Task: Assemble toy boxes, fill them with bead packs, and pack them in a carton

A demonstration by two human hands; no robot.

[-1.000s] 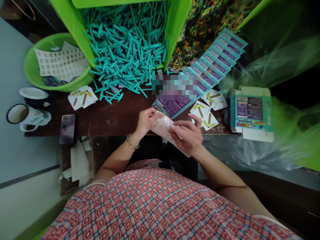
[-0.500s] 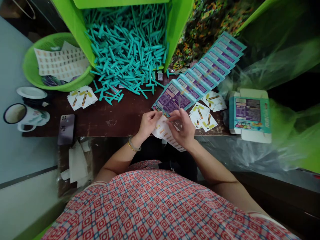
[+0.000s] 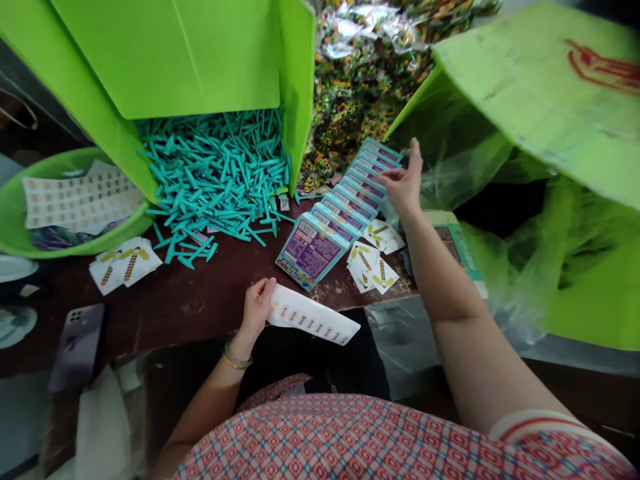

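Note:
My left hand (image 3: 259, 303) pinches the left end of a white sticker sheet (image 3: 315, 317), which has a row of small printed stickers and hangs out past the table's front edge. Stretched forward, my right hand (image 3: 404, 179) is at the far part of a slanting row of overlapping teal-and-purple boxes (image 3: 313, 247). Its thumb and a finger come together at a box's surface while another finger points up; anything between them is too small to make out. Cards with pickaxe pictures (image 3: 373, 263) lie right of the row.
Teal plastic hammer-shaped pieces (image 3: 215, 180) spill from a green bin (image 3: 300, 87). At left are a green basket (image 3: 65, 250) with sticker sheets, more cards (image 3: 125, 263) and a phone (image 3: 77, 343). Clear bags of colourful pieces (image 3: 360, 87) lie behind; another box (image 3: 463, 253) sits behind my right forearm.
My right hand has left the sticker sheet and reached forward and right to the far boxes. My left hand still holds the sheet, now lower left. The view has shifted.

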